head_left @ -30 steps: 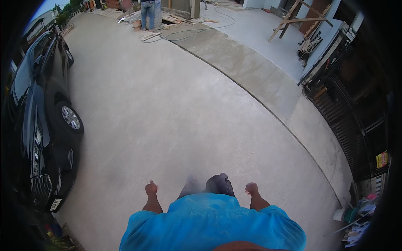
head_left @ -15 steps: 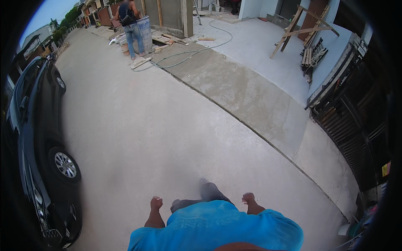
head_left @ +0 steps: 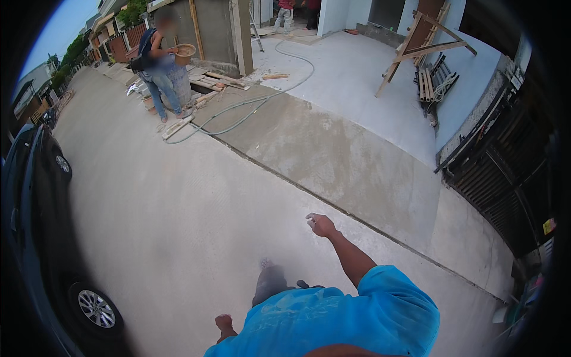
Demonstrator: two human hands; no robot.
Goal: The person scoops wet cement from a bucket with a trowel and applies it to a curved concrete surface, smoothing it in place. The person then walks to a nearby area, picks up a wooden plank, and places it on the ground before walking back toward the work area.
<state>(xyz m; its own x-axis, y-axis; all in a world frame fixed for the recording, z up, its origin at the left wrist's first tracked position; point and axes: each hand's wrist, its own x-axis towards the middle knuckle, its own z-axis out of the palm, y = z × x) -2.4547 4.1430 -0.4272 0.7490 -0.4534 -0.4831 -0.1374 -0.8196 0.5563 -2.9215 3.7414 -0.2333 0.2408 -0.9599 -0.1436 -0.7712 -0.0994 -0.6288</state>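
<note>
My right hand (head_left: 322,225) is stretched forward over the concrete pavement (head_left: 196,196), its fingers loosely bent and apart with nothing in them. Pale dust or residue shows on its fingertips. Low beside my body, my left hand (head_left: 224,322) is curled closed, and I see no object in it. Neither hand touches anything. Below me a blue shirt (head_left: 333,318) covers my torso, and one dark-trousered leg (head_left: 270,282) reaches forward on the pavement.
A dark car (head_left: 44,238) stands at left. Ahead, a person (head_left: 157,65) holds a bucket (head_left: 185,52) over a drum (head_left: 178,83). A hose (head_left: 238,110) loops over the ground near planks (head_left: 217,82). Right are a wooden trestle (head_left: 410,53) and a black gate (head_left: 499,163).
My right hand has swung forward and up, while my left has dropped back. The view has turned and advanced. The other person now has a bucket raised at the drum.
</note>
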